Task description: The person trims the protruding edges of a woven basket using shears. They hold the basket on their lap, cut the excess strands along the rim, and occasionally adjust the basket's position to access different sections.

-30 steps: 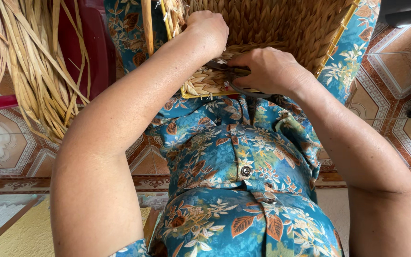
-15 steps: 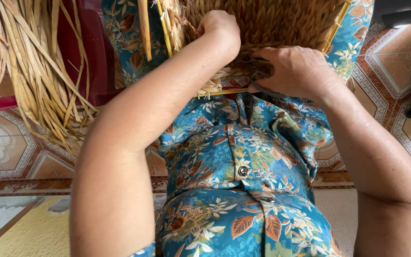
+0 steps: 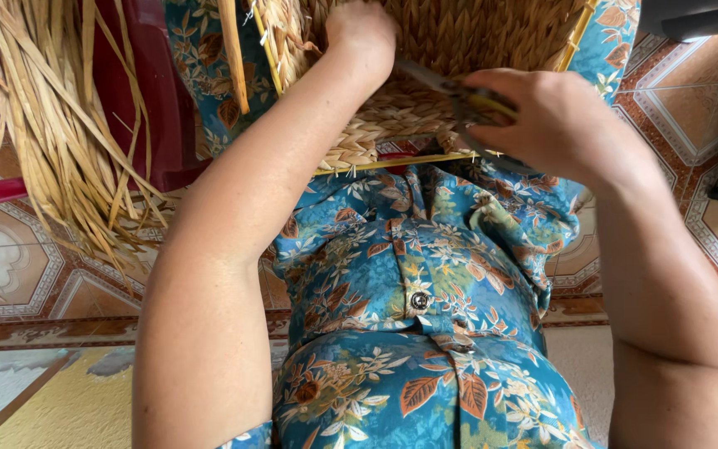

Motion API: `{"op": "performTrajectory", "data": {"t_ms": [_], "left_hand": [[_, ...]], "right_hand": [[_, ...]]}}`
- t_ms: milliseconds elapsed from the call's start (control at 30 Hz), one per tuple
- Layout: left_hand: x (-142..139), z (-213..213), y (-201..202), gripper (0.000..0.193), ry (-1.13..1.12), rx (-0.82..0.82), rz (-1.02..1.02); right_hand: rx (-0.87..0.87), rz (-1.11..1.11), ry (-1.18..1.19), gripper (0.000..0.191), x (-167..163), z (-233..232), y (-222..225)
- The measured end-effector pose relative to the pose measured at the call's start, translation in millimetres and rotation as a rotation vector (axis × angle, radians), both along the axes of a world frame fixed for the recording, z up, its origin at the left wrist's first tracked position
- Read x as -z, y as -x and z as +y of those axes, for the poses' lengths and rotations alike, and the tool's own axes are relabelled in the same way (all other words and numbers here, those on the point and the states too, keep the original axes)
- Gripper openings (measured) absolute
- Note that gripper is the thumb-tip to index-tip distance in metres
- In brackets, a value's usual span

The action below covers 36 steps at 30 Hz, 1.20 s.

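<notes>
Patterned terracotta floor tiles (image 3: 10, 266); dried straw (image 3: 51, 141) over red chair (image 3: 139, 91).

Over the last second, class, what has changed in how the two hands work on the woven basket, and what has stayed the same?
The right hand has drawn away from the left, out to the side, and a metal tool with yellow handles now shows in its grip. The left hand stays pressed on the woven basket, slightly higher. Basket on the lap and straw bundle are unchanged.

Woven basket (image 3: 425, 91): upper part cut off by top edge. Left hand (image 3: 363, 29): fingertips out of frame. Tool (image 3: 459, 91) in right hand (image 3: 554, 125): blurred, handles hidden, kind undetermined. Straw bundle (image 3: 51, 125): clipped at left edge.
</notes>
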<state>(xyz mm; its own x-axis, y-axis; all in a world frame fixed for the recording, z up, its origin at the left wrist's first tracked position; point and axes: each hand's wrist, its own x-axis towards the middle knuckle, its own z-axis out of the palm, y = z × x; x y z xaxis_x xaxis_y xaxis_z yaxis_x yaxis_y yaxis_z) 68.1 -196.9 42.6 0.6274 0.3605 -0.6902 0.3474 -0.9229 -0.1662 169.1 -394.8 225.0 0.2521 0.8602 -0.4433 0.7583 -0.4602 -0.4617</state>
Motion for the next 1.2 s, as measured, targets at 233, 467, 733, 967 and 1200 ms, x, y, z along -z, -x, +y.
{"op": "performTrajectory", "data": {"t_ms": [233, 467, 733, 967, 1200], "left_hand": [[20, -7, -13, 0.032, 0.219, -0.162, -0.071], [17, -13, -14, 0.034, 0.244, -0.107, -0.011], [20, -40, -23, 0.022, 0.585, -0.406, -0.282], [27, -64, -17, 0.015, 0.559, -0.216, -0.359], [-18, -33, -4, 0.013, 0.417, -0.136, -0.325]], "right_hand": [[0.212, -0.002, 0.087, 0.058, -55, -55, -10], [0.372, 0.182, 0.05, 0.06, -47, -89, -10], [0.58, 0.609, -0.283, 0.056, -42, -129, -15], [0.622, 0.619, -0.268, 0.058, -32, -141, -8], [0.564, 0.608, -0.256, 0.061, -35, -141, -5]]}}
